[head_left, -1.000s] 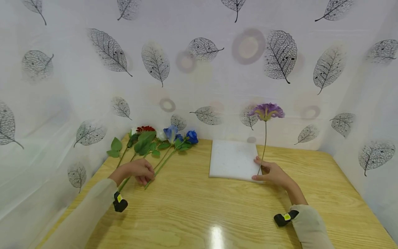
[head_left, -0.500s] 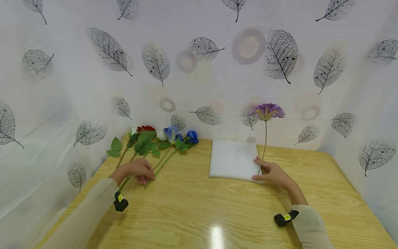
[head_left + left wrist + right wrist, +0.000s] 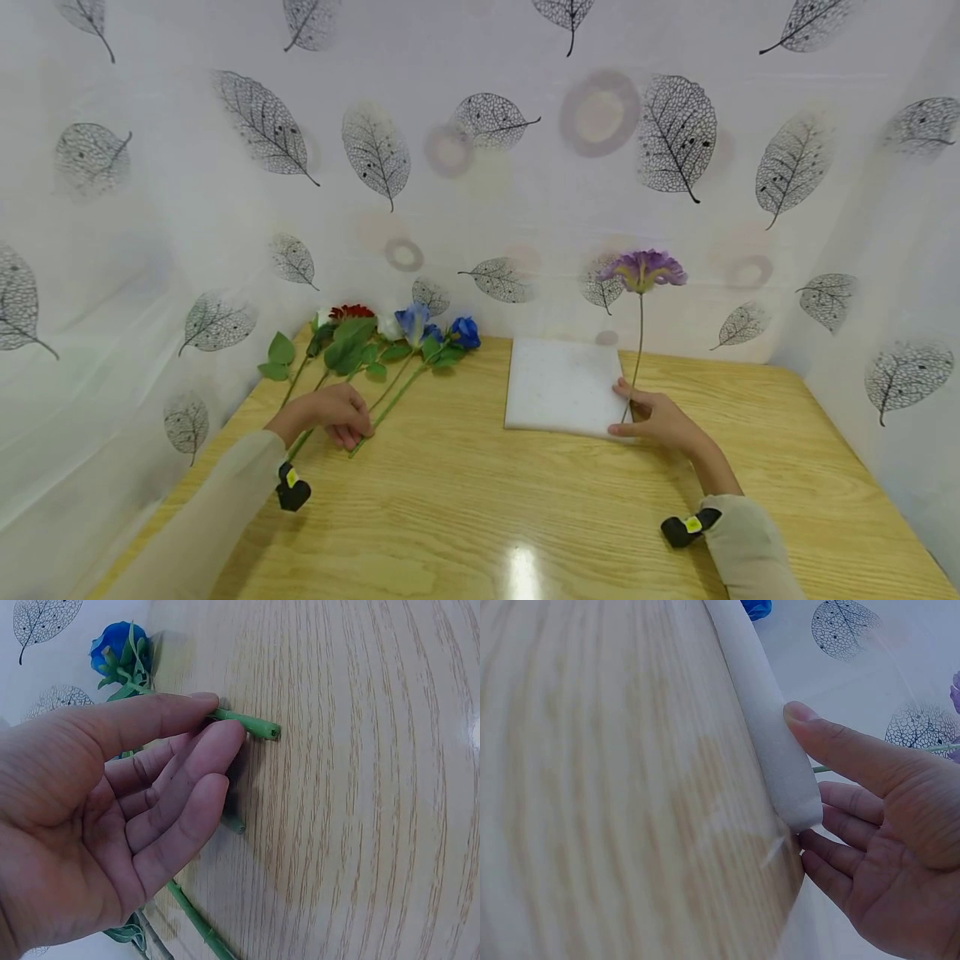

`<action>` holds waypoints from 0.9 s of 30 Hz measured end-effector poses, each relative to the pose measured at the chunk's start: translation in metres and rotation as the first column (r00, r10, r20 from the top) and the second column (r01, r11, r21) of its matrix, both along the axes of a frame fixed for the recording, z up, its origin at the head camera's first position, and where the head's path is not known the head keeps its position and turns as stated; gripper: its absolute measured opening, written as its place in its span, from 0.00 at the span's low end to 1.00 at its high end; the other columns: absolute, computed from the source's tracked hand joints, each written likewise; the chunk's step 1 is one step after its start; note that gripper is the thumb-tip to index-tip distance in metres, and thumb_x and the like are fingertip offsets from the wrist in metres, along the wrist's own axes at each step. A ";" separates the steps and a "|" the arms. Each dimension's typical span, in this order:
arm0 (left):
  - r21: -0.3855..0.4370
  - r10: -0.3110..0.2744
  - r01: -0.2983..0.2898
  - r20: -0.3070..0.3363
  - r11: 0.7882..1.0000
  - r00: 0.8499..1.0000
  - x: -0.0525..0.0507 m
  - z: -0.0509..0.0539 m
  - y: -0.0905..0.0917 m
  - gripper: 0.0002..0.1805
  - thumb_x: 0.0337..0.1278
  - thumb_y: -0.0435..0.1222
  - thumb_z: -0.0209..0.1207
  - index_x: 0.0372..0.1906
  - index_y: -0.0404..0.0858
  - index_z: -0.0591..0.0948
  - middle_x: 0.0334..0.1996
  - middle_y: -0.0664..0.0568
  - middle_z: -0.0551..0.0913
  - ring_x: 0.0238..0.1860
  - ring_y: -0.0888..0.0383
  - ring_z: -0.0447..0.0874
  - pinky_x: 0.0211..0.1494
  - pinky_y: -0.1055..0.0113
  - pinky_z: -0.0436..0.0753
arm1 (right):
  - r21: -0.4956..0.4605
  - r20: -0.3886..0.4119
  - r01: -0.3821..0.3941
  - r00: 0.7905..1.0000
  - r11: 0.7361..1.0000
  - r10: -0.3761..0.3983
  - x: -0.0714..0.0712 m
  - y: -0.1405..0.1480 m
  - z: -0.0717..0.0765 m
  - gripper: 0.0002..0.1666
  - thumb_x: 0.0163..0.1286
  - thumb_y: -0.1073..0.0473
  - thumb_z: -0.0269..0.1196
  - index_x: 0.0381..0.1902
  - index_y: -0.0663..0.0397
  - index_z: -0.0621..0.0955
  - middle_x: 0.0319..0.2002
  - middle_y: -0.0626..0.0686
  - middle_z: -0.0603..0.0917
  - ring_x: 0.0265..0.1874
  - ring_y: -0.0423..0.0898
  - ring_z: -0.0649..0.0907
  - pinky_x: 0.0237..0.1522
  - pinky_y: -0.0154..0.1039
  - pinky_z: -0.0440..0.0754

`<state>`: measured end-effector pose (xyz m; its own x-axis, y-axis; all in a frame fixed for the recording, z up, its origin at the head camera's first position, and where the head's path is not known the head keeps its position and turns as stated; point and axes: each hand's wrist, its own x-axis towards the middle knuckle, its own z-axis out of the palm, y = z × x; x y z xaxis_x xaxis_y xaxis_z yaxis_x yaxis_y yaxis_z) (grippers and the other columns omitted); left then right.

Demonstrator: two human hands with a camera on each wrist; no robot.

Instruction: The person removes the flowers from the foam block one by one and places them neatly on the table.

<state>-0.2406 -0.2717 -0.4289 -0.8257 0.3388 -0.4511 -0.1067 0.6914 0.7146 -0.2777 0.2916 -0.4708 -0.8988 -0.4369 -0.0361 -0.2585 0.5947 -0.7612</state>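
At the left, my left hand (image 3: 341,412) pinches the lower end of a blue rose's green stem (image 3: 251,724) between thumb and fingertips. The blue rose (image 3: 465,332) lies with its bloom toward the back of the table. My right hand (image 3: 663,421) holds the right front corner of a white foam board (image 3: 562,387); its thumb (image 3: 802,712) touches the board's front edge, with the other fingers round the side. A purple flower (image 3: 642,271) stands upright near that corner, its thin stem rising from the board past my right hand.
Beside the blue rose lie several other artificial flowers, among them a red one (image 3: 351,311), a pale blue one (image 3: 412,322) and a white one (image 3: 390,327). They rest on the wooden table (image 3: 450,517). A leaf-patterned curtain (image 3: 480,208) hangs behind it.
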 end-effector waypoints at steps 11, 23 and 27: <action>0.001 -0.005 0.005 0.007 1.000 1.000 -0.002 -0.002 -0.002 0.09 0.62 0.35 0.66 0.30 0.33 0.86 0.21 0.51 0.85 0.22 0.60 0.86 0.33 0.61 0.89 | -0.002 -0.006 -0.001 1.000 1.000 0.001 0.000 0.000 0.001 0.52 0.63 0.52 0.75 0.76 0.67 0.62 0.78 0.67 0.54 0.77 0.66 0.58 0.67 0.23 0.65; -0.004 -0.015 0.015 0.009 1.000 1.000 -0.005 -0.003 -0.002 0.10 0.63 0.36 0.66 0.31 0.32 0.86 0.21 0.51 0.85 0.22 0.61 0.86 0.32 0.61 0.89 | -0.010 0.004 0.002 1.000 1.000 -0.002 -0.001 0.000 -0.001 0.52 0.63 0.53 0.75 0.76 0.67 0.62 0.78 0.67 0.54 0.77 0.67 0.58 0.72 0.56 0.60; 0.001 -0.018 0.018 0.007 1.000 1.000 -0.005 0.000 -0.001 0.10 0.63 0.36 0.65 0.32 0.32 0.86 0.21 0.51 0.86 0.22 0.60 0.86 0.32 0.61 0.89 | -0.007 -0.009 -0.004 1.000 1.000 0.004 -0.001 0.000 -0.001 0.52 0.63 0.53 0.75 0.76 0.68 0.62 0.78 0.67 0.54 0.76 0.67 0.59 0.71 0.56 0.61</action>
<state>-0.2459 -0.2726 -0.4287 -0.8162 0.3540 -0.4565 -0.0991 0.6927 0.7144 -0.2791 0.2917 -0.4718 -0.8974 -0.4405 -0.0248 -0.2679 0.5887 -0.7627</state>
